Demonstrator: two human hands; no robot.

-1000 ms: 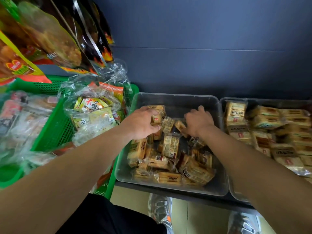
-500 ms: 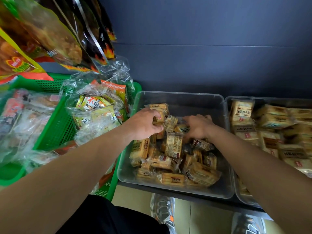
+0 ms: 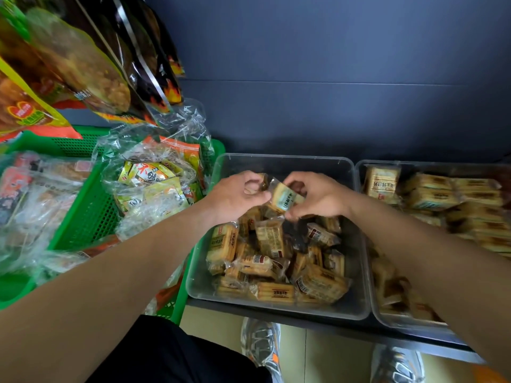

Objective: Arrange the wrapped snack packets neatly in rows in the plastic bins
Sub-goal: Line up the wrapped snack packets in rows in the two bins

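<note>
A dark blue wall (image 3: 331, 78) backs the shelf (image 3: 345, 328) where the clear plastic bin (image 3: 284, 157) sits, packets (image 3: 271, 239) heaped loose inside. Above its far half, the left hand (image 3: 237, 197) and right hand (image 3: 318, 197) pinch one wrapped snack packet (image 3: 284, 199) by its ends, fingers curled. The slick wrapper could slip, dropping it into the jumble.

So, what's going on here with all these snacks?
A person is sorting snacks. The left hand and right hand together hold one pale yellow wrapped snack packet just above the clear rectangular plastic bin. The other tan packets in that bin lie jumbled, not in rows. A second clear plastic bin to the right holds similar packets lying more evenly. A green mesh plastic basket of bagged snacks sits to the left.
</note>
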